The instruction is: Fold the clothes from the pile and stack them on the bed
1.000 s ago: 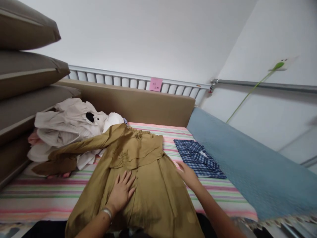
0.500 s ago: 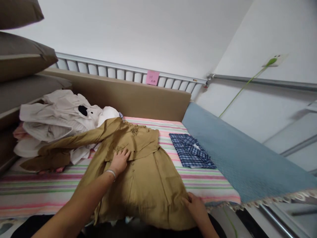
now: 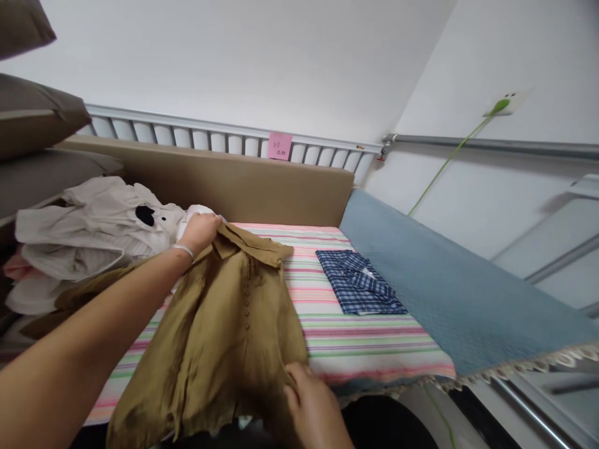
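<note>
An olive-brown buttoned dress (image 3: 224,330) lies spread over the striped sheet (image 3: 355,343), its lower end hanging at the near edge. At its far upper corner, my left hand (image 3: 202,229) is closed on the cloth, the arm reaching across the bed. My right hand (image 3: 306,390) grips the dress's right edge near the front, thumb and fingers closed on the fabric. One long sleeve stretches left, partly hidden under my left forearm. A heap of white clothes (image 3: 93,224) with a black patch lies just left of the dress.
A folded blue plaid garment (image 3: 360,284) lies to the right on the sheet. Beyond it is a blue fringed cover (image 3: 449,299). A brown board (image 3: 262,196) and a radiator (image 3: 215,140) with a pink note (image 3: 279,146) run along the back. Grey-brown cushions (image 3: 37,118) are stacked at left.
My left hand has moved from the middle of the dress to its far upper corner and closed there. My right hand has shifted left, drawing the dress's right edge inward. The view has turned slightly.
</note>
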Action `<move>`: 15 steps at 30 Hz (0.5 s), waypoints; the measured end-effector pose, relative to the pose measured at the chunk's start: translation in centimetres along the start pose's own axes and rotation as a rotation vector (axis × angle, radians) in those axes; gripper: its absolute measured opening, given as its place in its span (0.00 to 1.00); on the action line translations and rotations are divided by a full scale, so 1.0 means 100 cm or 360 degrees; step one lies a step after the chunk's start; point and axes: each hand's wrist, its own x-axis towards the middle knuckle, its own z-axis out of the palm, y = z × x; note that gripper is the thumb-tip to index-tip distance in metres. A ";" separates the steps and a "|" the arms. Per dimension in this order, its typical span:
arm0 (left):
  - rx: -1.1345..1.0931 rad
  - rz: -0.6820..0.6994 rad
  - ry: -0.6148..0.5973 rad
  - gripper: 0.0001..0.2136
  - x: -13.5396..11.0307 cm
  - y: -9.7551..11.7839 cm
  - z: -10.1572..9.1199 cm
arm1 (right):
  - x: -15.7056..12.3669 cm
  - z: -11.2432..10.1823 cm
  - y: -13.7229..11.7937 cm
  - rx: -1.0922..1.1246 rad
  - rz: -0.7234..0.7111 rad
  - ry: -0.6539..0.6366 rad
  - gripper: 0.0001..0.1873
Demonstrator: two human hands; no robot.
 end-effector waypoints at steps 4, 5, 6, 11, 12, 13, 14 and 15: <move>0.0093 -0.0055 -0.0030 0.14 -0.016 -0.025 0.002 | 0.016 0.042 -0.013 0.0057 -0.0018 -0.0118 0.23; 0.0103 -0.0058 -0.0052 0.14 -0.022 -0.028 0.007 | 0.019 0.050 -0.014 0.0074 -0.0009 -0.0136 0.23; 0.0105 -0.0057 -0.0073 0.14 -0.027 -0.030 0.012 | 0.022 0.056 -0.015 0.0094 -0.0005 -0.0145 0.23; 0.0076 -0.0070 -0.0154 0.13 -0.050 -0.032 0.040 | 0.023 0.056 -0.021 0.0171 -0.0056 -0.0291 0.20; 0.0068 -0.0087 -0.0173 0.12 -0.055 -0.032 0.045 | 0.023 0.051 -0.020 0.0169 -0.0055 -0.0357 0.17; 0.0058 -0.0108 -0.0194 0.11 -0.060 -0.030 0.050 | 0.024 0.044 -0.018 0.0156 -0.0045 -0.0406 0.14; 0.0041 -0.0127 -0.0210 0.10 -0.064 -0.028 0.054 | 0.027 0.037 -0.013 0.0128 -0.0023 -0.0410 0.11; 0.0007 -0.0137 -0.0207 0.07 -0.067 -0.024 0.058 | 0.030 0.028 -0.006 0.0085 0.0016 -0.0371 0.10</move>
